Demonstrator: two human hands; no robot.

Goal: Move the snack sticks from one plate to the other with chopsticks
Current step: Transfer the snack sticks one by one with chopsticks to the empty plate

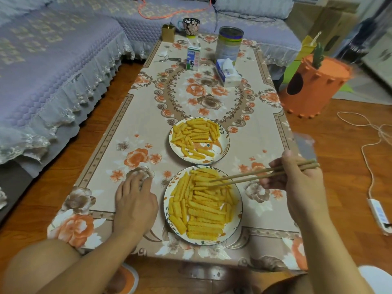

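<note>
**Across the floral tablecloth: two plates of ridged sticks**

Beyond the near plate [237, 221], on the far half of the floral tablecloth [110, 166], stood a milk carton [193, 58], a tall tin can [229, 42], a soft tissue pack [228, 74] and, farther still, a flowered mug [191, 26] beside a small gold box [168, 32]. Scissors [167, 59] lay left of the carton. None of these stood between the two plates. A quilted lilac sofa [53, 71] with lace trim ran along the left of the near plate; an orange carrot-shaped bin [311, 85] stood far to its right on the wooden floor.

Both plates were round, white and patterned at the rim. The far plate [224, 145] sat just beyond the near one, close but apart. The snack sticks [203, 211] were yellow-orange, crinkle-cut and straight, heaped thickly on the near plate and more thinly on the far one.

The right hand [301, 183] gripped thin wooden chopsticks [254, 176], their tips down among the sticks at the near plate's far side. The left hand [135, 202] rested flat, fingers relaxed, on the cloth just left of that plate.
</note>
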